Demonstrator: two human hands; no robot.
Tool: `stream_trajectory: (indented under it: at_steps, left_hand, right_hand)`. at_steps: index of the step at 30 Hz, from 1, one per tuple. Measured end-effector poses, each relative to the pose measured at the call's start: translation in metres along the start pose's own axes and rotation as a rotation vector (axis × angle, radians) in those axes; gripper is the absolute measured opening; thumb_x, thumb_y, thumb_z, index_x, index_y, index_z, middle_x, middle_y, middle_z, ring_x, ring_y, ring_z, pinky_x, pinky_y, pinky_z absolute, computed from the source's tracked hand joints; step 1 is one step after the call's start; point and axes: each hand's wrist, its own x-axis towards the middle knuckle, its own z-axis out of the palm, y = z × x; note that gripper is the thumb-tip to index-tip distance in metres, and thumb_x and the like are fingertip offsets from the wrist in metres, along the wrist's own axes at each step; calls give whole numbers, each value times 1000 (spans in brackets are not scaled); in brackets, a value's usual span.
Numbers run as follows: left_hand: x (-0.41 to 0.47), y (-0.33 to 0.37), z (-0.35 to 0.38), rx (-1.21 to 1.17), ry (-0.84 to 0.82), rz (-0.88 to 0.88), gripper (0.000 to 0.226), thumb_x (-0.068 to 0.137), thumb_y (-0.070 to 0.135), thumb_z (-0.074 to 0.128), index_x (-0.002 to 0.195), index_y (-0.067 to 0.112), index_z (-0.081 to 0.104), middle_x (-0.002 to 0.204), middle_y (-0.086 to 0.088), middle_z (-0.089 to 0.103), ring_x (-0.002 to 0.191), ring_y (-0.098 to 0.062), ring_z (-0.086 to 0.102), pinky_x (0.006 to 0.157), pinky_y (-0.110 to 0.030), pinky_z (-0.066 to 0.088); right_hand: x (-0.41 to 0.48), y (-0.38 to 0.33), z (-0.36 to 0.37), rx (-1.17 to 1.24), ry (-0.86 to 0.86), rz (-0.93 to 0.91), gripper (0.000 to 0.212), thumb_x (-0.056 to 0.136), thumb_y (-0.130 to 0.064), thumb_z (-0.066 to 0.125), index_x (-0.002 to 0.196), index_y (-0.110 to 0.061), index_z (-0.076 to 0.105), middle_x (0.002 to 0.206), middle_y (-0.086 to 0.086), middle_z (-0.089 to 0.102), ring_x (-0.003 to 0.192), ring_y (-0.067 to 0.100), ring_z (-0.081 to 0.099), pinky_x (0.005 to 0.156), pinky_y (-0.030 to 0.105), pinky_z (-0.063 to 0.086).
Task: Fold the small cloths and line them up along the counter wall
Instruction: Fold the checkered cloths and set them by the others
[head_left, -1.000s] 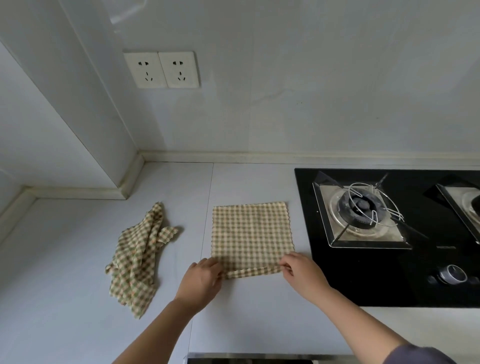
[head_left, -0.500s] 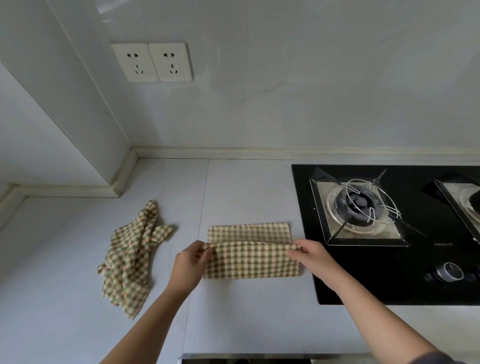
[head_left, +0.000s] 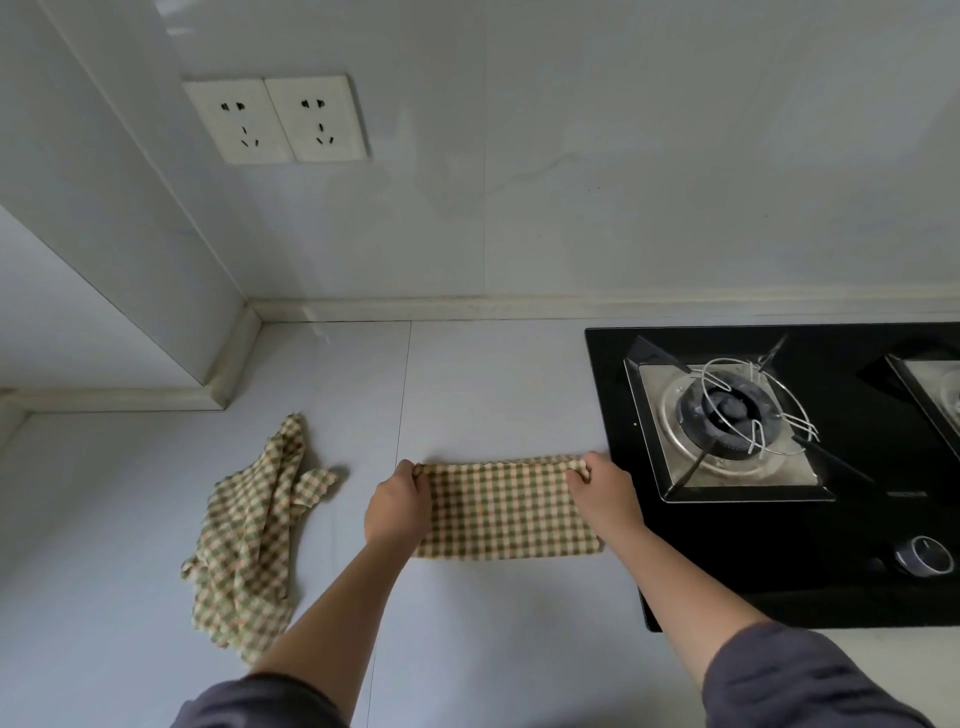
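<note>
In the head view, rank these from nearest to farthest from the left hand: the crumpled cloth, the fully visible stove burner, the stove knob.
1. The crumpled cloth, just left of the left hand.
2. The burner, to the right, beyond the folded cloth.
3. The knob, farthest right, past the burner.

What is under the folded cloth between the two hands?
The folded cloth lies flat on the pale counter, which shows beside it. Anything beneath it is covered and cannot be seen.
</note>
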Motion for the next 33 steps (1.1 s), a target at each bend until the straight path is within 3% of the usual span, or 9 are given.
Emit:
stream_trajectory:
  at_steps: [7,11,14,17,20,22,27,31,33]
  left_hand:
    - [-3,4,0,171,144,35,11,94,13,38,103,13,44,92,-3,56,76,-24,53,61,-33,39]
    - [-7,-10,10,305,340,460,19,72,8,54,90,9,59,83,-6,58,71,-27,56,57,-35,44]
    - [-16,-12,23,387,230,732,3,69,13,57,72,15,58,70,1,56,61,-22,55,50,-28,41]
    - [-23,-5,24,384,105,641,15,65,11,72,69,15,58,63,0,60,50,-22,55,44,-24,34]
    - [-27,-5,15,296,90,661,15,80,19,46,71,13,57,52,3,56,39,-19,48,41,-17,19]
    - [-29,-9,11,268,63,742,20,76,24,41,72,16,59,56,6,56,43,-16,50,46,-17,25]
    - [-32,-27,13,307,-101,869,29,73,42,51,93,25,63,89,9,60,77,-10,56,66,-23,39]
    - [-39,-34,20,357,-131,965,20,73,45,49,82,30,61,86,12,56,76,-10,55,60,-23,41]
    - [-40,-33,23,308,-87,940,15,77,36,46,76,28,59,79,12,56,68,-12,54,57,-23,37]
  right_hand:
    - [1,-5,2,-130,43,-47,12,93,-27,52,97,-15,51,91,4,61,85,28,60,69,39,51]
    - [-12,2,4,-290,229,-323,25,85,-19,61,110,-15,57,107,4,56,93,26,57,70,39,50]
    - [-29,0,13,-324,60,-394,8,89,-21,53,93,-17,58,93,-2,62,84,23,61,63,32,43]
    - [-31,-3,20,-359,7,-428,20,86,-14,54,103,-15,64,101,0,65,93,25,62,72,35,47]
    - [-27,-5,23,-363,62,-576,31,67,-3,67,97,-13,68,93,3,67,84,27,65,67,38,50]
    - [-30,-9,21,-399,19,-616,30,76,-3,62,102,-15,67,100,1,66,93,25,63,81,39,45]
    - [-41,2,21,-435,-93,-614,51,90,-3,47,137,-21,45,148,-8,37,143,12,23,117,38,3]
    - [-52,21,17,-488,-108,-613,62,89,-2,47,145,-23,31,159,-8,14,148,12,-2,115,34,-6]
    - [-57,36,18,-587,-33,-639,78,77,-4,67,145,-23,32,159,-5,17,147,15,-3,117,37,1]
